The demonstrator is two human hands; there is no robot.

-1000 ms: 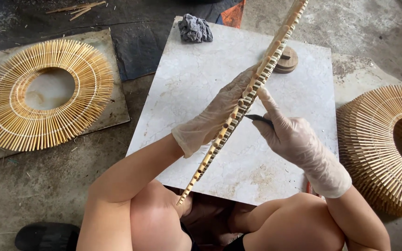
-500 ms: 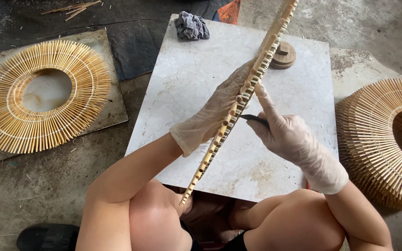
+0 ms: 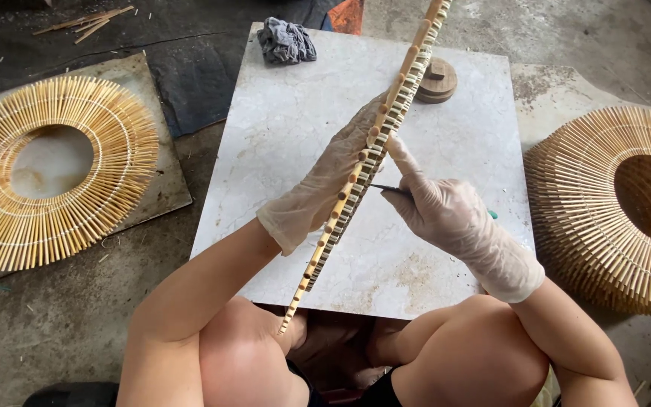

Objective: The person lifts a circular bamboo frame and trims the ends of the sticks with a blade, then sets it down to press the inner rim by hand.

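Left hand (image 3: 324, 181) grasping bamboo slat strip (image 3: 363, 162), long axis diagonal, away-right. Right hand (image 3: 446, 215) pinching thin tool (image 3: 386, 188), tip touching strip's right edge.

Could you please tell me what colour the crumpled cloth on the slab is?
The cloth is grey, seen in the head view.

Soft, even daylight fills the scene, bright without harsh glare. The pale marble slab (image 3: 453, 151) reflects light mildly and shows no hot spots. Shadows are faint and diffuse, darkest beneath the slab's near edge between the knees. Focus is sharp across the centre, and straight edges bow slightly toward the frame's borders from the wide lens.
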